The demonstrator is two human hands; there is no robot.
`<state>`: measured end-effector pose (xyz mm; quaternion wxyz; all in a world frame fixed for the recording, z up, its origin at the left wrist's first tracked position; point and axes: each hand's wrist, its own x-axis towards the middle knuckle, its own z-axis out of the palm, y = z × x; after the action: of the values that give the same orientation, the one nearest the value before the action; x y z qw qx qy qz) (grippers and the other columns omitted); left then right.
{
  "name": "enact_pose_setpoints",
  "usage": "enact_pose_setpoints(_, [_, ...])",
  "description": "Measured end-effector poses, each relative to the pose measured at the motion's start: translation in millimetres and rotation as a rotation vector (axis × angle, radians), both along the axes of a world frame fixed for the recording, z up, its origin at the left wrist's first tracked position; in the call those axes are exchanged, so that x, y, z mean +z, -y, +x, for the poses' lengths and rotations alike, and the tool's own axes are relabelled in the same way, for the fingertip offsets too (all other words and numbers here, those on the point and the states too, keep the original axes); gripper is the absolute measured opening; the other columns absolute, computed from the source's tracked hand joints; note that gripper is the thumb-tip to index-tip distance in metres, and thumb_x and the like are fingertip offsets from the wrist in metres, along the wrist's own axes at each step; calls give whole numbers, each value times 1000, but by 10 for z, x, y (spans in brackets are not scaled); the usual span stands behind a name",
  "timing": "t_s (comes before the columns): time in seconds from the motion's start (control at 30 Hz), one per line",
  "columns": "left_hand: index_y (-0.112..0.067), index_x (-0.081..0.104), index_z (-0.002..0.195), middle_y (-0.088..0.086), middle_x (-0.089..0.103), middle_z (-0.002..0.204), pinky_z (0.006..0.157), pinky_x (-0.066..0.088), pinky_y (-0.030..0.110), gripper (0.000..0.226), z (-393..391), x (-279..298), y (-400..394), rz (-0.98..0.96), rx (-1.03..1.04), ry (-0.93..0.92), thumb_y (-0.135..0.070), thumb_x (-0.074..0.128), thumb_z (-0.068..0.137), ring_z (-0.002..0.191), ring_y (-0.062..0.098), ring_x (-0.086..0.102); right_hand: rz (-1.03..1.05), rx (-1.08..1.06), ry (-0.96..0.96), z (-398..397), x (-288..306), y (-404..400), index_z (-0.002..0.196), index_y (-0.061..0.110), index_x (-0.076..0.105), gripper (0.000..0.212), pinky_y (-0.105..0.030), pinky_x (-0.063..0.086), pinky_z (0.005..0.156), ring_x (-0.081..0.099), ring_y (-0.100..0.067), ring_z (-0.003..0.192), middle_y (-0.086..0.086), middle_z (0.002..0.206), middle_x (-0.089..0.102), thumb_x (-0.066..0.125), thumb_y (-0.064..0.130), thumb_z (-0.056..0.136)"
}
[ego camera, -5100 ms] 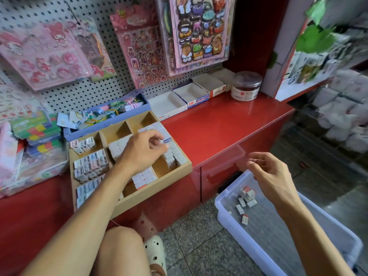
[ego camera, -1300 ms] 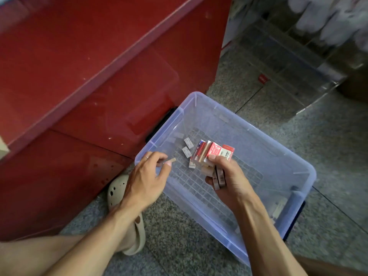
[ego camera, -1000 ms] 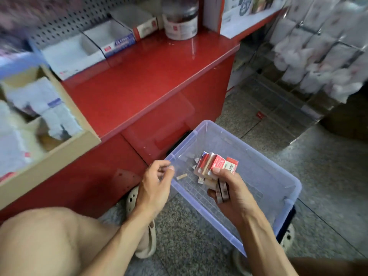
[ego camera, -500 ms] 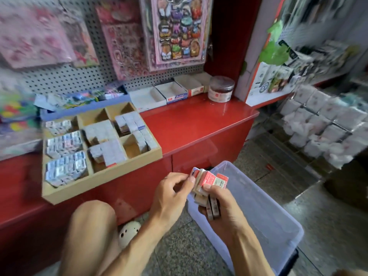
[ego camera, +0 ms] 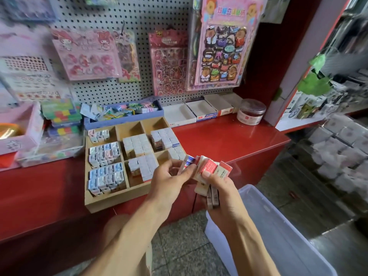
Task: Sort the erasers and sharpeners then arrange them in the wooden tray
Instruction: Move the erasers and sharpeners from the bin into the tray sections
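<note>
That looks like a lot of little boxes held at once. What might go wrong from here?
1. The right hand grips a fanned stack of erasers, two hanging loosely below; some may slip to the floor or into the plastic bin.
2. The left hand pinching one out could loosen the rest.
3. The wooden tray overhangs the counter's front edge; a bump may tip it.

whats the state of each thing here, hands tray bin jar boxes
left hand: pinches one eraser at the stack's edge
right hand: grips a stack of erasers
wooden tray: on the red counter, most compartments filled, two back ones empty
plastic bin: on the floor, open, contents not visible
jar: upright, lid on
white boxes: open, look empty
</note>
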<state>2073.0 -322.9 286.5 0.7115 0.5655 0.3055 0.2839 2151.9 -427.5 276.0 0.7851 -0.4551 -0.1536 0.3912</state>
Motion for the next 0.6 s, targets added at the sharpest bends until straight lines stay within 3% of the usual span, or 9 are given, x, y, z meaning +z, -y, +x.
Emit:
enact_pose_setpoints(0.1, [-13,72,92,7,75,87,77,55,33,13,4,45,-161,85,0,-58,-20,77,83,83,21,71,7,37,3,42,16,-150,101,11,78,27,-23,54,65,70,-19,86,-14,100,73,67,18,77])
enact_pose_setpoints(0.2, [-18,73,91,4,75,81,67,53,28,5,12,113,-353,144,-35,-113,-20,74,86,74,15,71,-21,30,-8,92,40,-321,111,3,72,40,-28,54,70,68,-25,88,-18,103,71,72,20,75])
enact_pose_setpoints(0.27, [-18,71,83,-1,72,72,65,50,32,7,33,141,-551,266,-19,-188,-24,74,85,69,14,68,-54,4,-12,156,60,-430,105,4,71,40,-28,48,66,65,-21,78,-13,92,70,74,23,70])
enact_pose_setpoints(0.33, [-9,66,78,-2,65,64,61,46,30,21,60,142,-805,380,23,-252,-27,75,84,61,12,61,-91,-32,-39,238,75,-522,96,8,66,30,-21,43,53,58,-11,59,-3,73,63,69,23,69])
enact_pose_setpoints(0.4, [-6,63,77,0,63,70,61,43,27,28,94,155,-1073,506,53,-332,-32,72,84,64,13,58,-100,-67,-74,326,85,-591,93,11,61,26,-19,40,47,53,-7,51,1,65,57,67,22,69])
enact_pose_setpoints(0.5, [-11,49,68,2,52,84,60,36,18,31,170,154,-1438,734,32,-468,-24,63,92,75,17,53,-141,-95,-63,445,61,-661,93,13,61,27,-21,39,51,52,-8,53,3,64,56,67,23,68])
enact_pose_setpoints(0.6, [-21,37,65,-3,45,80,61,34,27,35,284,138,-1699,896,-60,-608,-17,53,96,78,19,48,-179,-90,-24,515,34,-701,92,13,61,25,-22,38,50,50,-9,52,3,62,55,67,24,70])
